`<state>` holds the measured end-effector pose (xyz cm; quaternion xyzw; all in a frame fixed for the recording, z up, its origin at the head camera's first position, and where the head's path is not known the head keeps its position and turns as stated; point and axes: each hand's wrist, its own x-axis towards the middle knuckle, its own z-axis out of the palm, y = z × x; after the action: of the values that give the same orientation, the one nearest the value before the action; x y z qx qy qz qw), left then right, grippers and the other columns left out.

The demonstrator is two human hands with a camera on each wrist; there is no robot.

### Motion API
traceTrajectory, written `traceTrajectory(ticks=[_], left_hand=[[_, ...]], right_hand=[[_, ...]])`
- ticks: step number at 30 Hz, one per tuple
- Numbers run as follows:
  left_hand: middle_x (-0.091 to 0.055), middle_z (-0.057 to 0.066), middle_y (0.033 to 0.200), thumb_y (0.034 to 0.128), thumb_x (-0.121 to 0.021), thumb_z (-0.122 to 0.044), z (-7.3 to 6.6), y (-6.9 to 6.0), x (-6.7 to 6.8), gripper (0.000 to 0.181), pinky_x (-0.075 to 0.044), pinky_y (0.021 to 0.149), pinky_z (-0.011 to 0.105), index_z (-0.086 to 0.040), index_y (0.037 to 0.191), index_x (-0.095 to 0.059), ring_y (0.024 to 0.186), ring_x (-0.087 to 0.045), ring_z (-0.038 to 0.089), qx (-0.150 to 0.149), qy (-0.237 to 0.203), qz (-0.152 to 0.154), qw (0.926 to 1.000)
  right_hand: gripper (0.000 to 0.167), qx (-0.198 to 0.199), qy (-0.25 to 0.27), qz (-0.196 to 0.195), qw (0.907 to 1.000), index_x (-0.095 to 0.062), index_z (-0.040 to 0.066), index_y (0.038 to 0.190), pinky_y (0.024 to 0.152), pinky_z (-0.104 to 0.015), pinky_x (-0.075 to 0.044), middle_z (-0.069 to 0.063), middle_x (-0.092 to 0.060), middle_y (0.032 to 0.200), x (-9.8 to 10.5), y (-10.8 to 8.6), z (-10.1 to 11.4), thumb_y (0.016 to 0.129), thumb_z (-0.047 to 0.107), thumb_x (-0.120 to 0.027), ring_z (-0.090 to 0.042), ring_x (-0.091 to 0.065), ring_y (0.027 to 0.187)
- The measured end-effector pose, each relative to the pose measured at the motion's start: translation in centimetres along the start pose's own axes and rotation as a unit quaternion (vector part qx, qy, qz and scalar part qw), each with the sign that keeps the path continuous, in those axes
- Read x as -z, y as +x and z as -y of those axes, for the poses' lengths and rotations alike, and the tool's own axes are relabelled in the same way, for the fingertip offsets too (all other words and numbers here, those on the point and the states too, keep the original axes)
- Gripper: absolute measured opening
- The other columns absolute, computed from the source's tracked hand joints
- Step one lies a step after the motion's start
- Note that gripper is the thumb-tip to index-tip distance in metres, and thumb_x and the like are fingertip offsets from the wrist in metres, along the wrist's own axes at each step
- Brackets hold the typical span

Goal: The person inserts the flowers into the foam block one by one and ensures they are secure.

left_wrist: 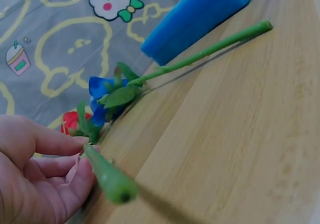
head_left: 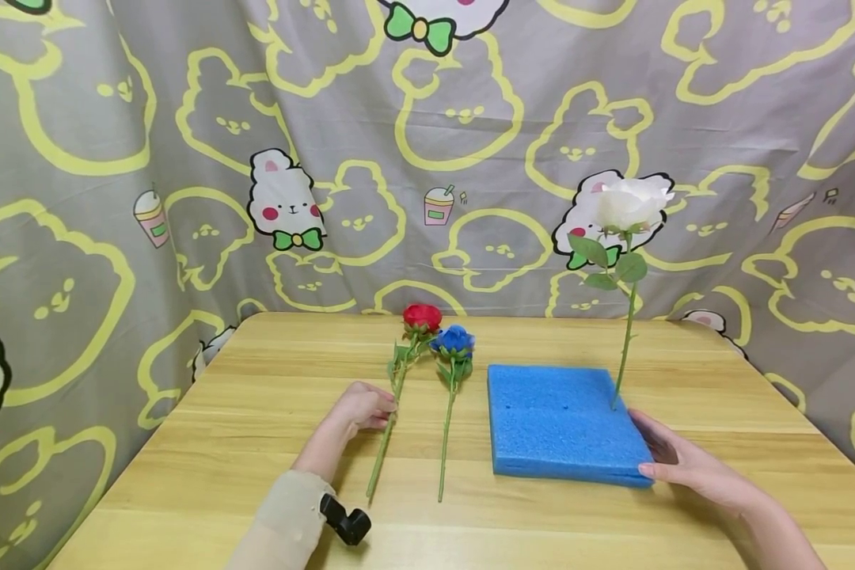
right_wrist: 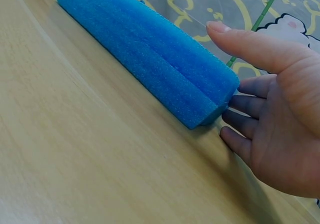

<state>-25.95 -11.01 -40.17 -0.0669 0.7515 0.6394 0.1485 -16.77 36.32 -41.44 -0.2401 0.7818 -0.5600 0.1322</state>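
A red rose (head_left: 422, 317) with a long green stem lies on the table, and my left hand (head_left: 363, 405) pinches that stem between thumb and fingers. In the left wrist view the cut end of the red rose's stem (left_wrist: 114, 181) points toward the camera. Just right of it lies a blue rose (head_left: 454, 342), untouched. My right hand (head_left: 698, 467) touches the right side of a blue foam block (head_left: 563, 431), thumb extended near its front corner. A white rose (head_left: 632, 207) stands upright, slightly tilted, with its stem in the block's right part.
Everything rests on a light wooden table (head_left: 207, 475). A grey patterned curtain (head_left: 370, 261) hangs behind the table and along its sides. A black camera mount (head_left: 345, 520) is strapped on the left wrist over the sleeve. Small holes (head_left: 565, 407) show in the foam's top.
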Motion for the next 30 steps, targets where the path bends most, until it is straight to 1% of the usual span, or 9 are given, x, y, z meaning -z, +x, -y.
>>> traceTrajectory(ticks=[4,9,11,14,19,22,27,30], left_hand=[[-0.057,0.009,0.074,0.0808,-0.059,0.009,0.1,0.0,0.0,0.023,-0.05,0.052,0.02,0.015,0.102,-0.055,0.06,-0.054,0.014,-0.002,-0.007,0.009,0.9999],[-0.056,0.007,0.073,0.0811,-0.058,0.009,0.0,0.0,0.3,0.024,-0.049,0.052,0.019,0.016,0.103,-0.055,0.06,-0.053,0.012,-0.01,-0.021,0.025,0.9994],[-0.056,0.008,0.074,0.0817,-0.057,0.009,-0.1,-0.1,0.4,0.025,-0.049,0.053,0.019,0.017,0.105,-0.054,0.06,-0.052,0.012,-0.015,-0.03,0.033,0.9989],[-0.056,0.01,0.077,0.0823,-0.056,0.01,-0.5,-0.2,0.6,0.027,-0.05,0.055,0.019,0.018,0.108,-0.053,0.061,-0.052,0.012,-0.02,-0.044,0.04,0.998],[-0.058,0.013,0.083,0.0826,-0.055,0.01,-0.9,-0.2,0.6,0.029,-0.05,0.059,0.02,0.018,0.11,-0.051,0.064,-0.053,0.013,-0.027,-0.056,0.045,0.997],[-0.058,0.014,0.083,0.0828,-0.054,0.011,-1.1,-0.3,0.7,0.029,-0.05,0.061,0.021,0.019,0.11,-0.05,0.065,-0.053,0.013,-0.032,-0.064,0.05,0.9962],[-0.058,0.014,0.081,0.0841,-0.053,0.011,-1.5,-0.4,0.8,0.026,-0.05,0.061,0.022,0.02,0.108,-0.049,0.064,-0.054,0.013,-0.045,-0.07,0.058,0.9948],[-0.058,0.012,0.08,0.0845,-0.054,0.01,-1.7,-0.5,0.8,0.023,-0.051,0.062,0.022,0.019,0.105,-0.051,0.065,-0.055,0.013,-0.052,-0.07,0.055,0.9947]], right_hand=[[0.072,0.004,-0.001,0.0,1.0,0.003,-0.017,0.139,0.094,-0.007,-0.026,-0.042,0.011,0.139,0.0,0.0,0.0,0.092,-0.002,-0.049,0.018,-0.026,0.119],[0.072,0.01,0.003,0.002,0.9999,0.003,-0.017,0.139,0.094,-0.007,-0.026,-0.042,0.011,0.14,0.1,0.0,-0.1,0.091,-0.003,-0.049,0.017,-0.026,0.119],[0.072,0.02,0.004,0.005,0.9998,0.003,-0.018,0.139,0.094,-0.007,-0.026,-0.043,0.011,0.139,0.0,0.0,-0.1,0.091,-0.004,-0.049,0.017,-0.026,0.12],[0.072,0.023,0.009,0.007,0.9997,0.003,-0.017,0.139,0.094,-0.007,-0.026,-0.043,0.011,0.139,0.0,0.0,-0.2,0.091,-0.005,-0.049,0.017,-0.026,0.12],[0.072,0.018,0.014,0.008,0.9997,0.004,-0.017,0.139,0.093,-0.007,-0.027,-0.042,0.012,0.139,0.0,0.0,-0.2,0.092,-0.004,-0.049,0.016,-0.027,0.12],[0.072,0.004,0.015,0.003,0.9999,0.004,-0.016,0.14,0.093,-0.007,-0.027,-0.041,0.012,0.14,0.0,0.0,-0.1,0.092,-0.003,-0.049,0.017,-0.027,0.119],[0.072,0.009,0.013,0.003,0.9999,0.003,-0.016,0.139,0.093,-0.007,-0.027,-0.042,0.011,0.14,0.0,0.0,-0.1,0.092,-0.003,-0.049,0.017,-0.027,0.119],[0.071,0.017,0.014,0.004,0.9997,0.003,-0.017,0.139,0.093,-0.007,-0.027,-0.042,0.011,0.139,0.0,0.0,-0.1,0.091,-0.004,-0.049,0.017,-0.027,0.119]])
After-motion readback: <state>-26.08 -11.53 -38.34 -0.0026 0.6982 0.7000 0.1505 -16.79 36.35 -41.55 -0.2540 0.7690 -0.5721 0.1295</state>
